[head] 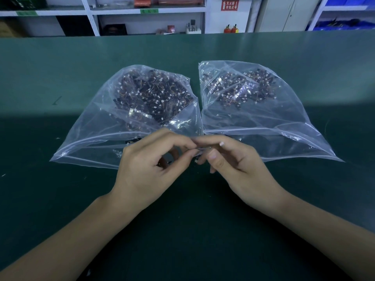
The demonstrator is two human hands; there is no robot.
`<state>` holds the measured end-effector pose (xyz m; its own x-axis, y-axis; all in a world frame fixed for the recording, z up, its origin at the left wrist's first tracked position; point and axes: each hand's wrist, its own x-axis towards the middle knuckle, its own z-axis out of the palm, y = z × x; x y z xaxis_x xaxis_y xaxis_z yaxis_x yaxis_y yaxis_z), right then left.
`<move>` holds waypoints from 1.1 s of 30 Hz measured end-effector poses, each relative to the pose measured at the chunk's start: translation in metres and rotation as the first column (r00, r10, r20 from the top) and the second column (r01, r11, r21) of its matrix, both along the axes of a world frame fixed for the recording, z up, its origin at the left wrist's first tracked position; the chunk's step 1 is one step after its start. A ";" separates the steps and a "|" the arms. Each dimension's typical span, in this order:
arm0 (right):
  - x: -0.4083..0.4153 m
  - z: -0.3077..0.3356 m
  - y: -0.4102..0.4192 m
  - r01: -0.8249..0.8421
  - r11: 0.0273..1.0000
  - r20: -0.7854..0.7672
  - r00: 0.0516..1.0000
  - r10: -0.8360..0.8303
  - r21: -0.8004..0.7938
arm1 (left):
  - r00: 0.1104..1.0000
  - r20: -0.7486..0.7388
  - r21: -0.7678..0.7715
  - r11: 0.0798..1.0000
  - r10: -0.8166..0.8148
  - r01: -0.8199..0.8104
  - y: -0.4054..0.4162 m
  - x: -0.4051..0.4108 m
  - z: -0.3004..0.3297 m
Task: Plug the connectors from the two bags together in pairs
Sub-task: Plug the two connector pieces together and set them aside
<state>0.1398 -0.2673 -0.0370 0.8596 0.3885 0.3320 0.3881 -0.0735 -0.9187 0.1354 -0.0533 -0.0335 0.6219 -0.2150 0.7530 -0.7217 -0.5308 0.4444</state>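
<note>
Head view: two clear zip bags are seen side by side on the green desk, mid-frame, mouths toward the bottom of the frame. Left bag [97,126] is packed with dark connectors with white housings and orange/red leads, heaped in its upper half [154,92]. Right bag [284,126] holds a similar, smaller heap in its upper part [239,88]. The bags' inner edges are touching or nearly so at frame centre.

Both hands are met at centre frame, just below the bag mouths, over the near edge of the left bag. Left hand [150,165]: fingers curled, thumb and forefinger pinched together at the tips. Right hand [233,161]: fingers curled likewise, thumb and forefinger pinched, tips touching the left hand's. Something small is held between the two pinches [197,150]; it is mostly hidden by the fingertips and blurred, so it cannot be told whether it is a connector pair, a lead or bag film. A dark orange loop is visible under the left hand's fingers [172,155].

Shelving [91,15] with boxes and a red sign [230,5] are seen along the top of the frame, behind the desk.
</note>
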 end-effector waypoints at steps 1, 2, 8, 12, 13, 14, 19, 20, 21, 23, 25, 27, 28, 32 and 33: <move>0.001 0.000 -0.001 0.048 0.999 0.027 0.998 -0.048 0.003 | 1.000 0.000 -0.005 1.000 0.012 -0.012 0.000 -0.001 0.001; 0.002 0.000 -0.003 0.088 0.996 0.044 0.995 -0.089 0.016 | 1.000 -0.006 -0.008 1.000 0.018 -0.018 0.000 -0.001 0.001; 0.002 0.001 -0.006 0.162 0.984 0.097 0.981 -0.169 0.078 | 0.999 -0.039 0.005 1.000 -0.004 0.004 -0.001 -0.001 0.001; 0.003 0.003 -0.007 0.133 0.989 0.137 0.981 -0.140 0.058 | 0.999 -0.045 0.017 1.000 -0.011 0.012 0.000 0.000 0.001; 0.002 0.003 -0.007 0.130 0.990 0.141 0.980 -0.137 0.057 | 0.999 -0.046 0.017 1.000 -0.012 0.013 0.000 0.000 0.001; 0.002 0.003 -0.008 0.130 0.990 0.146 0.980 -0.137 0.056 | 0.999 -0.046 0.017 1.000 -0.013 0.014 0.000 0.000 0.001; 0.004 0.004 -0.009 0.136 0.990 0.171 0.975 -0.142 0.044 | 0.998 -0.063 0.016 1.000 -0.023 0.025 0.000 0.000 -0.001; 0.004 0.004 -0.009 0.140 0.989 0.174 0.974 -0.145 0.037 | 0.998 -0.065 0.017 1.000 -0.024 0.025 0.000 0.000 -0.001; 0.005 0.004 -0.009 0.144 0.989 0.176 0.973 -0.147 0.030 | 0.998 -0.062 0.018 1.000 -0.023 0.024 0.000 0.000 -0.001; 0.005 0.003 -0.008 0.161 0.987 0.171 0.972 -0.163 0.027 | 0.999 -0.050 0.017 1.000 -0.020 0.021 0.000 0.000 -0.001; 0.004 0.003 -0.007 0.188 0.981 0.156 0.969 -0.194 0.049 | 0.999 -0.048 0.012 1.000 -0.023 0.024 0.000 0.000 -0.002; 0.004 0.004 -0.006 0.202 0.977 0.139 0.968 -0.210 0.069 | 0.998 -0.050 0.012 1.000 -0.024 0.024 0.001 0.001 -0.002; 0.004 0.005 -0.007 0.203 0.977 0.135 0.968 -0.210 0.065 | 0.999 -0.049 0.016 1.000 -0.020 0.021 0.001 0.001 -0.001; 0.005 0.004 -0.009 0.176 0.984 0.126 0.977 -0.175 0.005 | 0.998 -0.054 0.035 0.999 -0.016 0.018 0.001 0.001 -0.002; 0.004 0.004 -0.009 0.171 0.985 0.117 0.978 -0.170 0.006 | 0.998 -0.055 0.034 0.999 -0.017 0.019 0.001 0.001 -0.002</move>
